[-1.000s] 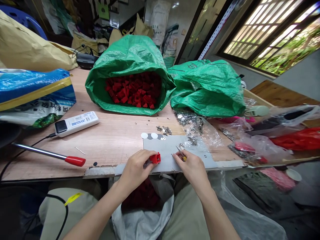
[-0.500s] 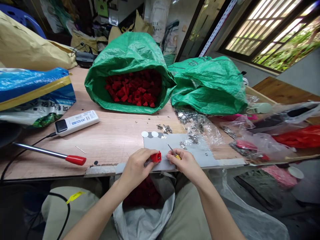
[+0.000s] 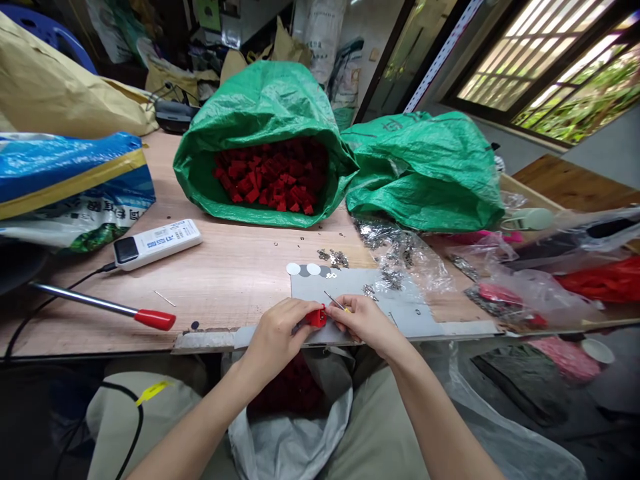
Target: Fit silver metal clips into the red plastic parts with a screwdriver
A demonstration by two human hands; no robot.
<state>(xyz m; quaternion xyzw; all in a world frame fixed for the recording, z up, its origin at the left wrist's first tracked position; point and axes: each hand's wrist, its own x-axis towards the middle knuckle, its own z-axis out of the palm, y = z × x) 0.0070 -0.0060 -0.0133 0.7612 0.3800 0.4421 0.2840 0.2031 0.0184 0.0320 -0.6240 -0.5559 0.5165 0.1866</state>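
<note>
My left hand (image 3: 281,330) pinches a small red plastic block (image 3: 317,318) with an opening that faces right; there seems to be a bit of metal inside. My right hand (image 3: 364,321) grips a slim tool with a metal shaft (image 3: 334,301) and a yellow handle, mostly covered by the fingers. Its shaft points up and left, past the block. The right fingertips are at the block's right side; whether they touch it I cannot tell. Both hands are above the grey mat (image 3: 313,288) at the table's front edge. Small metal pieces (image 3: 370,291) are scattered on the mat.
An open green sack (image 3: 265,100) of red blocks stands behind; another green sack (image 3: 425,167) is to its right. A plastic bag of metal pieces (image 3: 407,253) lies right. Left are a red-handled lever (image 3: 155,319) and a white device (image 3: 160,244). A pale bag (image 3: 290,447) hangs below.
My right hand has moved left, bringing its fingertips and the tool up to the red block. My left hand still holds the block. The whole view has shifted slightly.
</note>
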